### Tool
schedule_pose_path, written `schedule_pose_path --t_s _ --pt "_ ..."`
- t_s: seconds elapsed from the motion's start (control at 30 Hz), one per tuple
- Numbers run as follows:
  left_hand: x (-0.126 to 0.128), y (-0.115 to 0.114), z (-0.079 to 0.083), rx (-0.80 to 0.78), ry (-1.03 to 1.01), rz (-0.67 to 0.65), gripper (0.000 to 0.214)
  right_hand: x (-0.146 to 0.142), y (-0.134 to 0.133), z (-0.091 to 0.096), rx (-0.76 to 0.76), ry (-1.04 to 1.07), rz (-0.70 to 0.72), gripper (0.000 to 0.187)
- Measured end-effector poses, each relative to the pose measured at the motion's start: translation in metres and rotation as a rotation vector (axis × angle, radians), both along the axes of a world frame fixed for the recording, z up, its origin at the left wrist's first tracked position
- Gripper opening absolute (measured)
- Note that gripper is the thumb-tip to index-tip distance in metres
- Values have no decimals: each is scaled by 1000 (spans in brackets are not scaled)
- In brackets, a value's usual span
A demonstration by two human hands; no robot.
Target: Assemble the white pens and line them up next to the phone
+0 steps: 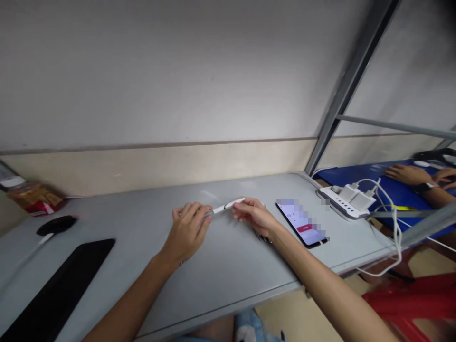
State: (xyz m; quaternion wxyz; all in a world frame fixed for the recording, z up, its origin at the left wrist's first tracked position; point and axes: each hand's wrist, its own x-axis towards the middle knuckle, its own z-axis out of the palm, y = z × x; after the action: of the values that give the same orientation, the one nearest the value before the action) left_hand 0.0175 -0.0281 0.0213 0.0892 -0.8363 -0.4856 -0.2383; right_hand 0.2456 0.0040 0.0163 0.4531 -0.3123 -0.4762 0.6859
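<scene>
Both of my hands hold a thin white pen [228, 205] just above the grey table [221, 270]. My left hand [188, 230] grips its left end with the fingers curled round it. My right hand [253, 216] pinches the right end between thumb and fingers. The pen lies nearly level, tilted slightly up to the right. A black smartphone [301, 223] with a lit screen lies flat on the table just right of my right hand.
A white power strip [344, 202] with chargers and white cables sits at the table's right end. A black keyboard [57, 289] and black mouse [56, 224] lie at the left, a red snack packet [35, 198] behind them. Another person's hands [416, 175] rest on a blue surface.
</scene>
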Motion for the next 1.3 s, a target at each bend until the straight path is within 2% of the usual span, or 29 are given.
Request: schedule_pose_path --t_s 0.1,0.23,0.37,0.57,0.77,0.97,1.3 --pt "-10 9 -1 -48 -75 58 29 4 5 1 -51 248 -117 22" --pt "-25 20 -6 -53 -29 249 25 13 11 -1 -77 391 -134 22" --pt "-35 23 -9 -112 33 289 21 16 13 -2 -41 378 -113 37" --pt "-42 25 -13 -179 95 288 15 15 13 -1 -25 381 -105 36" --pt "-41 27 -17 -210 107 302 22 12 11 -1 2 360 -85 32" --pt "-36 26 -16 -246 92 320 25 9 10 -2 -5 321 -122 24" --pt "-32 22 -16 -219 78 303 23 10 8 1 44 220 -135 30"
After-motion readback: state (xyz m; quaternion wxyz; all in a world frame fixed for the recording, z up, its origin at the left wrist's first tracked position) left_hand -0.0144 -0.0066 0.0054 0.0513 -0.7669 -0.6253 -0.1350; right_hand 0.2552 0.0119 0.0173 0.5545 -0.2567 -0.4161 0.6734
